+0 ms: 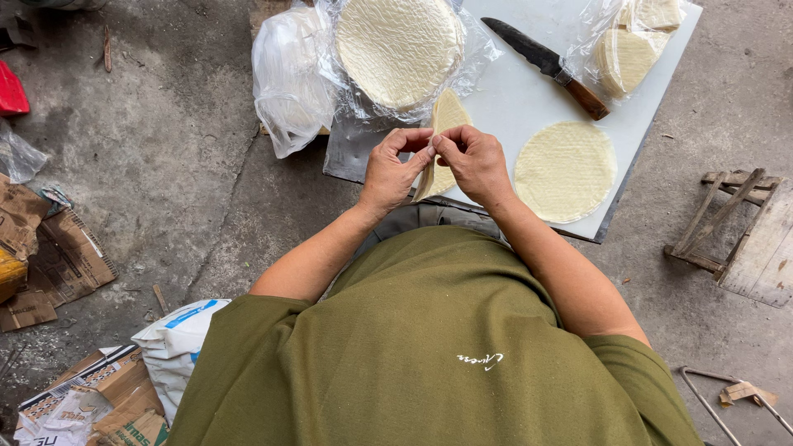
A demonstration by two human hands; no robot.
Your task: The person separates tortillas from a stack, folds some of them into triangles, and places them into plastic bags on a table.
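Fingertips of both hands are pinched together on the edge of a thin pale wrapper piece point(441, 140), which is held up at the centre of the head view, just above the near edge of a white cutting board point(512, 107). The left hand point(391, 169) is closed narrowly on the sheet from the left, and the right hand point(472, 161) is closed on it from the right, the two sets of fingers touching. To the right of the hands, a single round wrapper point(565, 171) is laid flat on the board. At upper centre, a stack of round wrappers point(398, 48) is seen in opened clear plastic. A dark-bladed knife point(545, 58) with a wooden handle is laid diagonally at upper right, beside a bag of cut wrappers point(636, 45). A wooden stool point(743, 231) is seen at the right edge.
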